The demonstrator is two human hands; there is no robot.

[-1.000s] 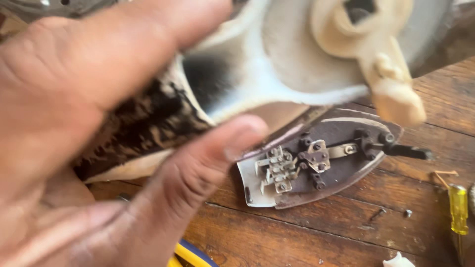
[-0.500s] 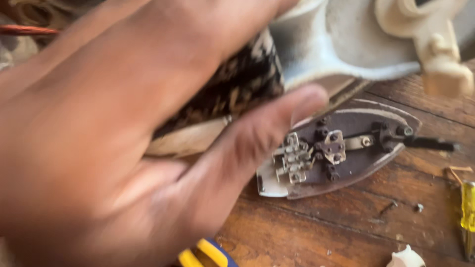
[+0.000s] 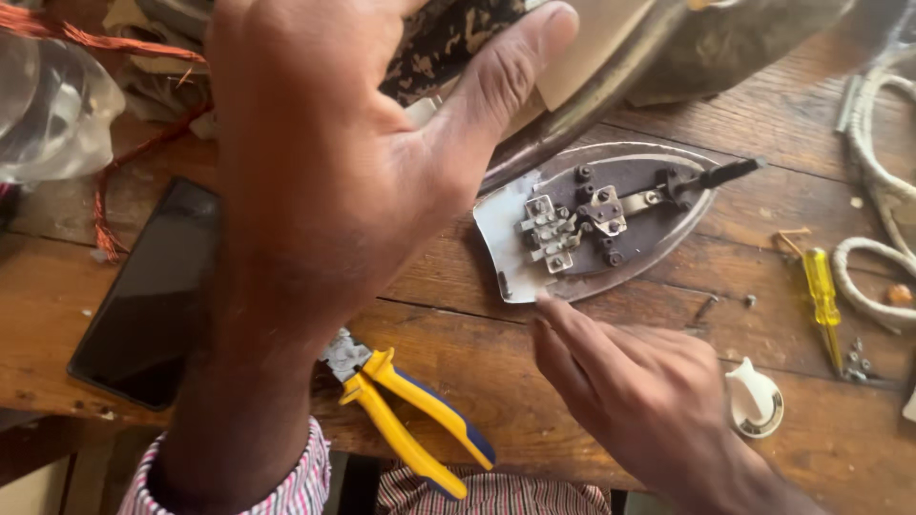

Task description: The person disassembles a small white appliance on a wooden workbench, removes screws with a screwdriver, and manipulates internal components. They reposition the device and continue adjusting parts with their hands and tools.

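From the head view, the left hand (image 3: 324, 181) is lifting the upper shell of a clothes iron (image 3: 611, 57) off the wooden worktop (image 3: 477, 372), its thumb pressing on the shell's pale edge and its fingers wrapping out of sight behind. The shell is hanging tilted at the top of the frame, above and just behind the iron soleplate (image 3: 596, 224), which is lying flat on the worktop with its metal terminals and screws facing up. The right hand (image 3: 639, 391) is resting loosely open, holding nothing, its forefinger pointing at the soleplate's near edge. Yellow-handled pliers (image 3: 410, 415) are lying near the left wrist, a dark phone (image 3: 153, 296) to the left, and a yellow screwdriver (image 3: 822, 291) and white dial knob (image 3: 756, 401) to the right.
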